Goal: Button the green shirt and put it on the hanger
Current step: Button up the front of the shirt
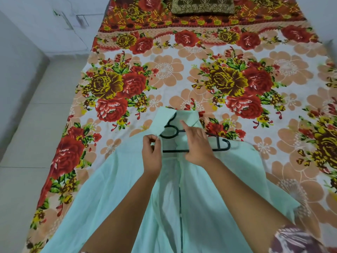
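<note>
A pale green shirt (113,179) lies spread on the bed, collar away from me, its front open down the middle. A black hanger (221,143) sits inside the neck opening, its hook near the collar and its right end poking out past the shoulder. My left hand (152,154) pinches the left front edge just below the collar. My right hand (197,143) lies over the hanger's middle, forefinger pointing up toward the collar, its other fingers curled at the hanger bar and the right front edge.
The bed is covered by a floral sheet (182,70) with red and yellow roses. A brown patterned cushion (202,5) lies at the far end. A pale tiled floor (36,125) and a wall run along the bed's left side.
</note>
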